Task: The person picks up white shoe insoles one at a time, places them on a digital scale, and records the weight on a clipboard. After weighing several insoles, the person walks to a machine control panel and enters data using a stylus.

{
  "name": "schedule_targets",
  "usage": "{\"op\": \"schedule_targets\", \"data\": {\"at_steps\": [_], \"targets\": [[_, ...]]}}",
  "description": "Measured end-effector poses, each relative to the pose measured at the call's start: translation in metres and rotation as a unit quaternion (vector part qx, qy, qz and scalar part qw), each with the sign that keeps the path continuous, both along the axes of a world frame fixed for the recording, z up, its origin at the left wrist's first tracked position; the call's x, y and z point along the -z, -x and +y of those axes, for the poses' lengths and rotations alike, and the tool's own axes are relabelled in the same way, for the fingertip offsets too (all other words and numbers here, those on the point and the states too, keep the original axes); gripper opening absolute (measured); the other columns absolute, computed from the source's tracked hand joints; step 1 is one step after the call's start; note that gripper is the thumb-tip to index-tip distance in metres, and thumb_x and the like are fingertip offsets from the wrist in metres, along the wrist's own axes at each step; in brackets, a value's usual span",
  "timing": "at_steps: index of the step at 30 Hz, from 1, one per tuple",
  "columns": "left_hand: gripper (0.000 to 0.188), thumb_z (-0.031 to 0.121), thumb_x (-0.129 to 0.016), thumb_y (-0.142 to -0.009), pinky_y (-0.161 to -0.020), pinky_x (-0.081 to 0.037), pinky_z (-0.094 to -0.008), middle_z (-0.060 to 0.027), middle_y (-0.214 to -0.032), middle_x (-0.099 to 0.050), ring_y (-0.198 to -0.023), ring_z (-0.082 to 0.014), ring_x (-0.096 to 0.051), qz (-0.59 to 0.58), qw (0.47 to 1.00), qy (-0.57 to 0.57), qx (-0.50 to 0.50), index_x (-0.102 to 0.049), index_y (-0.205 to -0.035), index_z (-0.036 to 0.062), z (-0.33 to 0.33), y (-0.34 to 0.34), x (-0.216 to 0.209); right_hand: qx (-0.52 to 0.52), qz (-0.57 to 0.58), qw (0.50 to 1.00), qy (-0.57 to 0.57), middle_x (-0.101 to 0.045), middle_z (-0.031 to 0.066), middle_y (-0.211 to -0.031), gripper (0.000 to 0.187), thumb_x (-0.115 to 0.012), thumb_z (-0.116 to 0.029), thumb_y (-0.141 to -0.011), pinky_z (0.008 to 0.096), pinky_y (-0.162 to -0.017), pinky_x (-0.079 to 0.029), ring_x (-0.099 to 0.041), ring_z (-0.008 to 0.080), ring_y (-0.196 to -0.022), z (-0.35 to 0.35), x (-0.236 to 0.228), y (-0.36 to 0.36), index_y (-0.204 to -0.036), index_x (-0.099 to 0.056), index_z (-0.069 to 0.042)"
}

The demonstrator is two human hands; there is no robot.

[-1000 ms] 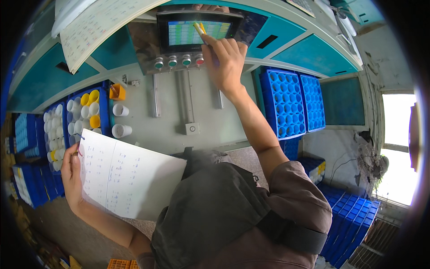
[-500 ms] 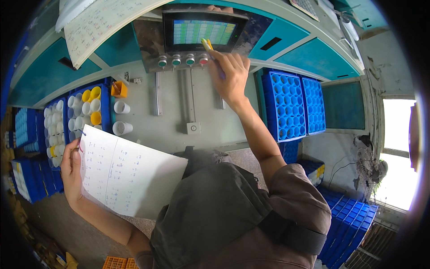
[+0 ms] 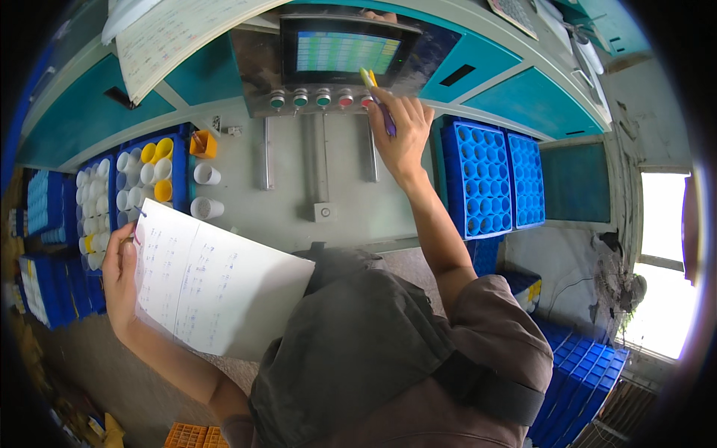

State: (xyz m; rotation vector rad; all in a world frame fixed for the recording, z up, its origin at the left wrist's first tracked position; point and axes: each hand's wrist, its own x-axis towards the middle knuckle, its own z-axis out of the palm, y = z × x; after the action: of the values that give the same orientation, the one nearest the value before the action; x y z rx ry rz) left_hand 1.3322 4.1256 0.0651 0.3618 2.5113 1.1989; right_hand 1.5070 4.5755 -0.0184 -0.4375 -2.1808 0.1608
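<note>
My left hand grips the left edge of an open notebook, thumb on top of the page. Its white pages carry columns of blue handwriting and a vertical fold line. In my right hand is a pen with a yellow-green end; a purple part shows under the fingers. That end lies over the lower edge of a touchscreen displaying a green and blue table. Whether it touches the glass I cannot tell. Below the screen runs a row of green and red push buttons, the rightmost close to my fingers.
Blue trays of white and yellow cups stand at the left, near two loose white cups and an orange box. Blue racks with round holes stand right. Metal rails cross the bench. Papers overhang the upper left.
My right hand and the pen have shifted right along the screen's lower edge, uncovering a red button. My left hand still holds the notebook; the whole view has shifted slightly.
</note>
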Motion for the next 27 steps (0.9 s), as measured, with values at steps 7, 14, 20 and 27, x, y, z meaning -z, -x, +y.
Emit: {"op": "schedule_targets", "data": {"at_steps": [7, 14, 20, 27], "targets": [[0.03, 0.026, -0.054, -0.108, -0.093, -0.045, -0.0266, -0.0066, -0.112, -0.068, -0.102, -0.0145, -0.06, 0.009, 0.998, -0.047, 0.035, -0.064, -0.128, 0.0057, 0.002, 0.004, 0.009, -0.166, -0.137, 0.959, 0.184, -0.069, 0.006, -0.087, 0.034, -0.076, -0.019, -0.092, 0.0396, -0.081, -0.045, -0.063, 0.0253, -0.078, -0.068, 0.039, -0.011, -0.124, -0.069, -0.01], [0.032, 0.031, -0.059, -0.107, -0.081, -0.047, -0.0283, -0.008, -0.102, -0.073, -0.092, -0.0141, -0.065, 0.002, 1.0, -0.008, -0.017, -0.073, -0.122, 0.0066, 0.013, -0.001, 0.002, -0.374, -0.462, 0.667, 0.448, -0.073, 0.0168, -0.106, 0.041, -0.061, -0.035, -0.105, 0.0393, -0.086, -0.054, -0.071, 0.029, -0.095, -0.149, 0.049, -0.035, -0.134, -0.064, -0.007], [0.038, 0.037, -0.062, -0.104, -0.079, -0.049, -0.0299, -0.0097, -0.105, -0.077, -0.091, -0.0163, -0.069, 0.063, 0.997, 0.037, 0.002, -0.075, -0.127, 0.0101, 0.009, 0.0, 0.003, -0.384, -0.453, 0.636, 0.493, -0.072, 0.0152, -0.113, 0.039, -0.058, -0.035, -0.107, 0.0387, -0.092, -0.052, -0.07, 0.028, -0.101, -0.147, 0.038, -0.033, -0.131, -0.065, -0.005], [0.056, 0.048, -0.061, -0.101, -0.098, -0.052, -0.0404, -0.0183, -0.127, -0.072, -0.115, -0.0315, -0.068, 0.098, 0.965, 0.243, 0.004, -0.064, -0.141, 0.0106, 0.006, -0.029, -0.01, -0.403, -0.452, 0.629, 0.488, -0.071, 0.0131, -0.115, 0.035, -0.06, -0.03, -0.106, 0.0371, -0.092, -0.052, -0.069, 0.0286, -0.103, -0.14, 0.036, -0.037, -0.129, -0.065, -0.004]]}}
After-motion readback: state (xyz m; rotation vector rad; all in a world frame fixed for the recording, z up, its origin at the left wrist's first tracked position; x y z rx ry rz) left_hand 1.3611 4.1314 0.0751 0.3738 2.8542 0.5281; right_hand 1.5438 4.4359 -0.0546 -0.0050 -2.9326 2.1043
